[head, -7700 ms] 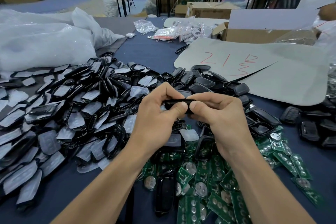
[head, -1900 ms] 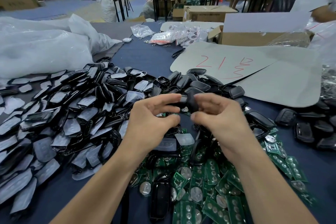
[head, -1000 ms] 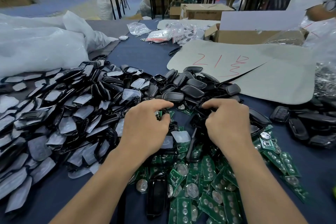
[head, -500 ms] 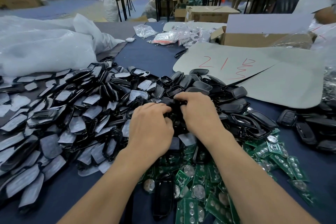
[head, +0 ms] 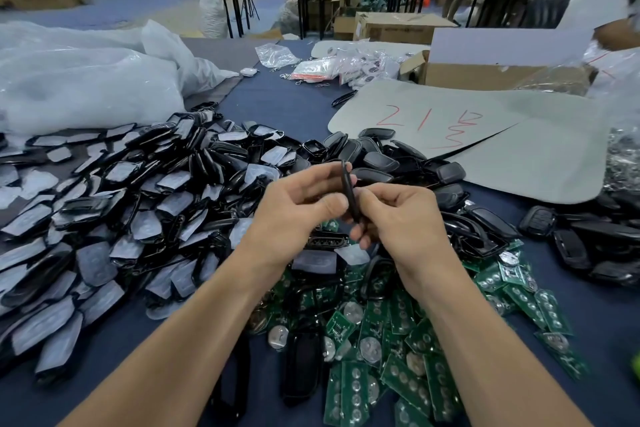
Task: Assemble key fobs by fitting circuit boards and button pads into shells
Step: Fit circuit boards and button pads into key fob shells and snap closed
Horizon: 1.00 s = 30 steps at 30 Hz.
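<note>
— Hands first: where are they?
— Left hand (head: 298, 208) and right hand (head: 405, 218) are together above the middle of the worktop (head: 287, 104), both pinching one black shell (head: 347, 189).
— How does it sit between them?
— Edge-on to the camera, nearly upright. Left thumb and fingers clamp it from one side. Right thumb presses the other side, with the rest of that hand's fingers curled underneath. Whether a board or pad is inside it, I cannot tell.
— What lies below the hands?
— Green boards (head: 381, 340), heaped toward the near edge, some carrying round silver cells (head: 370, 350). Loose black frames (head: 375, 277) lie among them.
— And to the left?
— A wide heap of film-faced shells (head: 121, 204) runs out to the left edge. Behind it, toward the far left corner, sits a big white bag (head: 86, 87).
— Beyond the hands?
— A smaller pile of dark shells (head: 374, 156), touching a grey sheet (head: 519, 156) marked in red. More dark parts (head: 581, 243) lie by the right edge.
— Along the far edge?
— A cardboard box (head: 502, 74) toward the far right corner, with clear packets (head: 329, 66) just beside it.
</note>
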Tool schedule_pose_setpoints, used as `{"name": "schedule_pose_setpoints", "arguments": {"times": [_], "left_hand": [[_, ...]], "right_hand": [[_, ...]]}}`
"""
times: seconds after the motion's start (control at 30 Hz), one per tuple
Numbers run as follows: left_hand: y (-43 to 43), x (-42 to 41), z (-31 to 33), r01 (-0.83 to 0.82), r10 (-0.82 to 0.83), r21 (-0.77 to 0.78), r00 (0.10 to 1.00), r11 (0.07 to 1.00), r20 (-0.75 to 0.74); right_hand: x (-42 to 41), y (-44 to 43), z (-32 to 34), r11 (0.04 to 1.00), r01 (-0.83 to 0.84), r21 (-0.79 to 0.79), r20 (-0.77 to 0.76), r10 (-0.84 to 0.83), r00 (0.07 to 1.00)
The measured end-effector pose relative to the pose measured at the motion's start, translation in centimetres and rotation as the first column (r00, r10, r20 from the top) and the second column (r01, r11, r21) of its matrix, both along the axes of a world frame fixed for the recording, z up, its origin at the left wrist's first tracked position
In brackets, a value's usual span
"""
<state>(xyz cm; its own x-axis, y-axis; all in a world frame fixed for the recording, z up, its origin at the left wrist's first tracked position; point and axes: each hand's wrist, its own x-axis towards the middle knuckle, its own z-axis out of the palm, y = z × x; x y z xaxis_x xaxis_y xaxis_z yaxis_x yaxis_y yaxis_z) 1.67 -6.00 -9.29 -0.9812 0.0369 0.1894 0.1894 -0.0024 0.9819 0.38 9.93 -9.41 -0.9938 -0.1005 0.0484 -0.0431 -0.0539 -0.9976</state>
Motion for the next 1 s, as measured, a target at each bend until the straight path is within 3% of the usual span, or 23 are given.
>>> {"name": "schedule_pose_setpoints", "arguments": {"times": [0.1,0.2,0.3,0.37,0.43,0.5,0.6,0.7,0.87,1.0], "left_hand": [[0.0,-0.1,0.2,0.02,-0.024,0.124,0.999,0.992,0.026],[0.1,0.0,0.1,0.062,-0.064,0.145,0.998,0.988,0.005],[-0.6,-0.2,0.5,-0.066,0.058,0.209,0.997,0.976,0.042],[-1.5,-0.4,0.9,-0.22,0.193,0.259,0.973,0.94,0.126],[-2.3,-0.5,1.4,-0.365,0.319,0.267,0.926,0.892,0.199],[-2.9,-0.6,1.5,-0.441,0.395,0.267,0.895,0.857,0.208],[-3.0,-0.6,1.4,-0.453,0.427,0.227,0.89,0.862,0.158],[-2.7,-0.6,1.3,-0.443,0.419,0.198,0.895,0.874,0.15],[-2.5,-0.6,1.1,-0.397,0.376,0.21,0.917,0.893,0.135],[-2.0,-0.4,1.0,-0.393,0.375,0.247,0.919,0.886,0.12]], "right_hand": [[-0.3,0.1,-0.2,0.999,0.017,0.035,-0.041,-0.015,0.999],[-0.2,0.0,-0.4,0.994,0.035,0.099,-0.079,-0.027,0.997],[-0.1,-0.1,-0.5,0.997,0.011,0.077,-0.058,-0.006,0.998],[-0.2,0.1,-0.7,0.979,0.083,0.184,-0.095,-0.067,0.993],[-0.3,0.2,-1.2,0.892,0.163,0.422,-0.192,-0.087,0.977],[-0.6,-0.4,-1.6,0.809,0.108,0.578,-0.206,0.016,0.979],[-0.8,-1.6,-1.9,0.654,-0.025,0.756,-0.132,0.19,0.973],[-1.0,-1.9,-2.0,0.522,-0.021,0.852,-0.156,0.294,0.943],[-1.1,-1.9,-1.4,0.549,0.019,0.836,-0.17,0.225,0.959],[-1.0,-1.9,-1.4,0.623,0.032,0.781,-0.179,0.174,0.968]]}}
